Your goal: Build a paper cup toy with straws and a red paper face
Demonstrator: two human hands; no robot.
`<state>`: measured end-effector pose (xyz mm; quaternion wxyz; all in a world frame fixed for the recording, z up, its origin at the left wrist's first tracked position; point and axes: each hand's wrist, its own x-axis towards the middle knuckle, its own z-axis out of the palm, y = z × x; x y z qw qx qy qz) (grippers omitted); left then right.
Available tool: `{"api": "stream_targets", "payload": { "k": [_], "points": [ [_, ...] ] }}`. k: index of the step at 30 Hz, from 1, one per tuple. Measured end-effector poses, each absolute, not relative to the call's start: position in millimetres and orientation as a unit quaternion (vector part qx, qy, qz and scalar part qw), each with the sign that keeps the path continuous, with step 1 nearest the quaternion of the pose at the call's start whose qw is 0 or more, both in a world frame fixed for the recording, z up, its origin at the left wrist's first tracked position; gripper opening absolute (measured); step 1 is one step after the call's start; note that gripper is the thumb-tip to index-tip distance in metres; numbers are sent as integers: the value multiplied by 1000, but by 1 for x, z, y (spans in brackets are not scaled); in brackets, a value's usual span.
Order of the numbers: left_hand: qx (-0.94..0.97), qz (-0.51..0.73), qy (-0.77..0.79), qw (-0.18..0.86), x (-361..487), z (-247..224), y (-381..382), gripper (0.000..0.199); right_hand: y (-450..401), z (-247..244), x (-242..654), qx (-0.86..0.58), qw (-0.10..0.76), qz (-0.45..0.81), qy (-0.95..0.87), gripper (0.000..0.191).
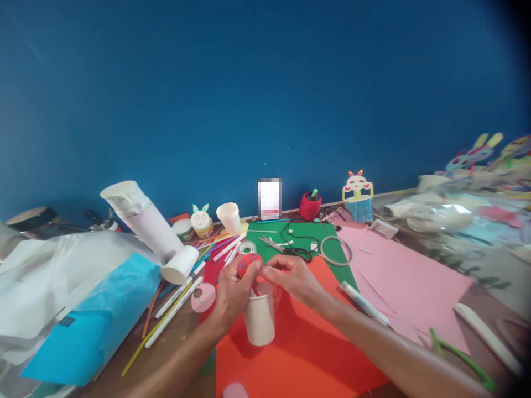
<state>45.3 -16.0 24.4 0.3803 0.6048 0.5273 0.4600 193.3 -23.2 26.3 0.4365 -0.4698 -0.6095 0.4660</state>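
My left hand (236, 290) is closed around a round red paper cut-out (249, 264) with marks drawn on it. Right beside it, the fingertips of my right hand (292, 279) pinch at the cut-out's right edge. Whatever lies between those fingertips is too small to make out. Directly below both hands a white paper cup (260, 323) stands upright on a sheet of orange-red paper (307, 354). Something thin, red and white, shows at the cup's mouth under my left hand; its lower part is hidden.
Scissors (271, 243) and a tape roll (336, 250) lie on green paper (302, 232) behind. Markers (174, 298) and a tipped paper cup (180, 265) are at left, near blue paper (91, 326). Pink paper (406, 276) and a white marker (365, 304) lie right.
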Motion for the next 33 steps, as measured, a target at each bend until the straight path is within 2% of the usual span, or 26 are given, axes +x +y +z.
{"api": "stream_targets", "payload": {
  "k": [11, 23, 28, 33],
  "points": [
    [573, 468, 519, 429, 46, 23, -18, 24, -28, 26, 189, -499, 454, 417, -609, 15],
    [619, 466, 553, 309, 49, 25, -24, 22, -35, 25, 182, -489, 475, 418, -601, 18],
    [628, 461, 543, 312, 51, 26, -26, 23, -38, 23, 182, -496, 460, 403, -616, 14],
    [603, 476, 539, 346, 54, 24, -26, 21, -42, 22, 180, -483, 478, 337, -651, 11]
  ]
}}
